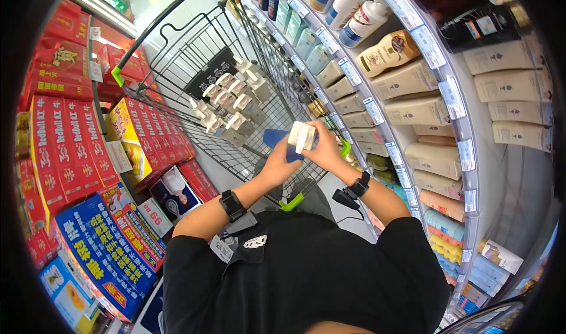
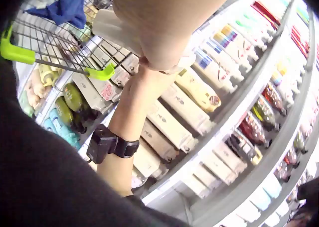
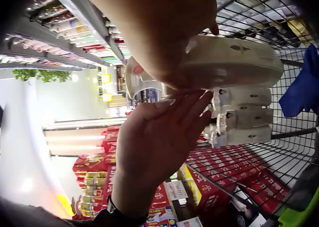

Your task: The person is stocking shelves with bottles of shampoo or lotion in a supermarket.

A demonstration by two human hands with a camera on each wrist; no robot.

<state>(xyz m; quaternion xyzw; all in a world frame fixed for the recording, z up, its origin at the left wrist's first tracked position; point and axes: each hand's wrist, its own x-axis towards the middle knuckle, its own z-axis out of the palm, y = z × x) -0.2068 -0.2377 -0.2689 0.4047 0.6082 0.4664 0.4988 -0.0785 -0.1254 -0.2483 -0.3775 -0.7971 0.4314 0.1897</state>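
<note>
A cream pump bottle (image 1: 302, 135) is held up over the near end of the shopping cart, its pump head facing the head camera. My right hand (image 1: 325, 149) grips it from the right side. From the other side my left hand (image 1: 282, 164) reaches to it; the right wrist view shows the left palm (image 3: 154, 144) with fingers extended at the bottle's lower side. Below the hands a blue cloth (image 1: 275, 137) lies in the cart, also seen as bunched blue fabric (image 3: 301, 85) in the right wrist view. Several similar pump bottles (image 1: 240, 122) stand grouped inside the cart.
The wire shopping cart (image 1: 171, 68) has green corner pieces and a dark sign (image 1: 210, 73) inside. Shelves on the right carry tubes (image 1: 413, 80) and bottles behind price labels (image 1: 453, 98). Stacked red drink boxes (image 1: 68, 151) and a blue carton (image 1: 109, 251) line the left side.
</note>
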